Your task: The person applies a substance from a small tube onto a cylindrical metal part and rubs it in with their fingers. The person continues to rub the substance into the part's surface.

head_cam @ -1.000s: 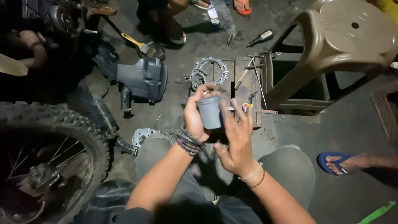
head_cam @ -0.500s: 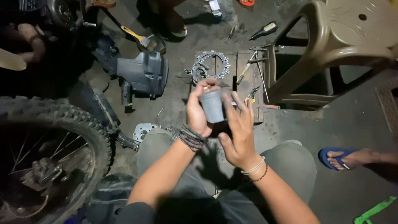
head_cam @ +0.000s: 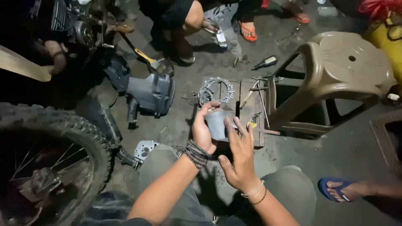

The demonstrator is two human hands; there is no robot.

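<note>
Nearest, the person's knees in grey trousers (head_cam: 289, 196) frame both forearms, the left wrist wrapped in dark corded bracelets (head_cam: 196, 153) and the right in thin bands. The left hand (head_cam: 204, 130) is curled round a small grey cylinder (head_cam: 217, 124), gripping its left side with the thumb over the top; the cylinder stands roughly upright, long axis vertical, its upper end toward the camera (whether that end is open or capped is too dim to tell). The right hand (head_cam: 239, 155) is spread flat and open, fingers together and pointing far, fingertips touching the cylinder's right side, clasping nothing. The cylinder sits mid-scene, above a low wooden board (head_cam: 251, 109) on the concrete floor. On that board lie a toothed metal ring (head_cam: 220, 90) and several slim hand tools. To the near left a knobbly tyre (head_cam: 54, 125) fills the corner; farther left rests a grey plastic housing (head_cam: 153, 94). To the right stands a brown plastic stool (head_cam: 335, 79), and a foot in a blue sandal (head_cam: 341, 189) near right. Farthest, other people's sandalled feet.
</note>
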